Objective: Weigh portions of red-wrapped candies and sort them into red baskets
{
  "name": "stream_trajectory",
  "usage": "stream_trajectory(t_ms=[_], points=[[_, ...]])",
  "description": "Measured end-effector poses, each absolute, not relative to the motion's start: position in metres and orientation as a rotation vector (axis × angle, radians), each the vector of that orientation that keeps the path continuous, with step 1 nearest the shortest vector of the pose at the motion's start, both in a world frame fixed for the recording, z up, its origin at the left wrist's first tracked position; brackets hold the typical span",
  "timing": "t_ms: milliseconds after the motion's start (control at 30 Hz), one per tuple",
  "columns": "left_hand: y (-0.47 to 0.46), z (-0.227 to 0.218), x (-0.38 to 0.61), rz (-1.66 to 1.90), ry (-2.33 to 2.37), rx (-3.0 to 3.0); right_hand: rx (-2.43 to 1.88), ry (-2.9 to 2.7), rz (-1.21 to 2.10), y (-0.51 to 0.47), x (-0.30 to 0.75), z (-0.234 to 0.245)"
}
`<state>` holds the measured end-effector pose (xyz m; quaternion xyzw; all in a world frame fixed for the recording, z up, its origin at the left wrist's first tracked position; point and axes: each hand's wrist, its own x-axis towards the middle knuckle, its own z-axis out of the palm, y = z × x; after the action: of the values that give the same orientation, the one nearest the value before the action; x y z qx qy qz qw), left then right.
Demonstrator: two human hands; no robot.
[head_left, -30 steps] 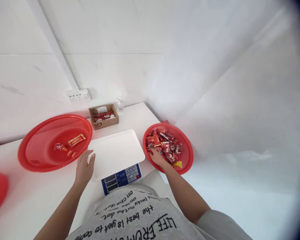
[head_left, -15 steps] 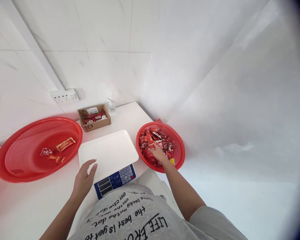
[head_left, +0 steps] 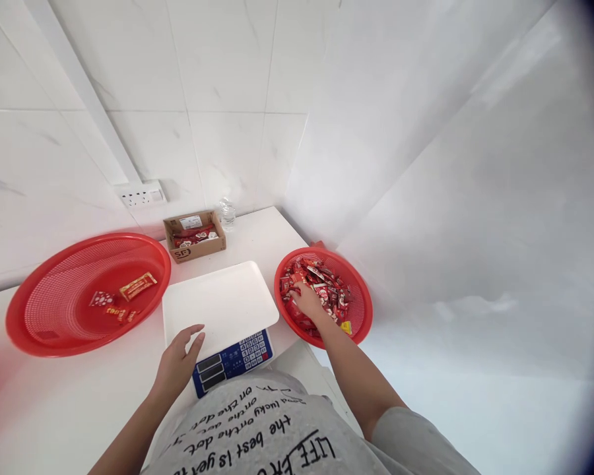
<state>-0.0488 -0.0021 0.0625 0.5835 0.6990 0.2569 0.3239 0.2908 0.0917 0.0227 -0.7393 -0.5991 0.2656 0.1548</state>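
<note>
My right hand (head_left: pixel 307 301) reaches into the right red basket (head_left: pixel 363 310), which holds a heap of red wrapped snack packets (head_left: pixel 334 293). Its fingers are bent inward among the wrappers, and whatever lies between the fingertips is hard to make out. My left hand (head_left: pixel 179 356) hovers at the near left corner of the white weighing scale pan (head_left: pixel 222 297), thumb and fingers apart with nothing in them. Below the pan shows the scale's blue keypad panel (head_left: pixel 235 363). A yellow packet (head_left: pixel 346 327) lies at the near right side of the heap.
To the left stands a large red basket (head_left: pixel 44 290) with a gold packet (head_left: pixel 137 285), a pink-and-white packet (head_left: pixel 101 299) and other wrappers. By the wall sit a cardboard box (head_left: pixel 198 247) of red packets and a clear plastic bottle (head_left: pixel 227 214). A power strip (head_left: pixel 141 194) is fixed above.
The whole view has shifted slightly, so things appear further right and lower. My right hand's fingers look more bent among the packets. My left hand keeps its pose beside the pan.
</note>
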Motion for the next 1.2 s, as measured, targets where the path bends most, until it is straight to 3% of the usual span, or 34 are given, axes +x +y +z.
stream_trajectory(t_ms=[200, 333, 433, 600, 800, 1067, 1200], points=[[-0.006, 0.056, -0.052, 0.708, 1.829, 1.502, -1.969, -1.582, 0.656, 0.089, 0.292, 0.067], [-0.003, 0.055, -0.048, 0.716, 1.806, 1.511, -1.622, -1.492, 0.953, 0.094, 0.259, 0.089], [-0.002, 0.057, -0.046, 0.737, 1.789, 1.563, -1.531, -1.478, 1.171, 0.096, 0.229, 0.084], [-0.005, 0.052, -0.046, 0.728, 1.78, 1.727, -1.612, -1.456, 1.153, 0.095, 0.208, 0.053], [-0.006, 0.038, -0.038, 0.601, 1.716, 1.992, -1.567, -1.524, 1.406, 0.082, 0.195, 0.039], [0.032, 0.04, 0.007, 0.221, 1.46, 2.395, -1.678, -1.645, 0.764, 0.084, 0.232, 0.031], [0.077, 0.045, 0.021, 0.08, 1.553, 2.383, -1.81, -1.682, 0.475, 0.08, 0.275, 0.025]])
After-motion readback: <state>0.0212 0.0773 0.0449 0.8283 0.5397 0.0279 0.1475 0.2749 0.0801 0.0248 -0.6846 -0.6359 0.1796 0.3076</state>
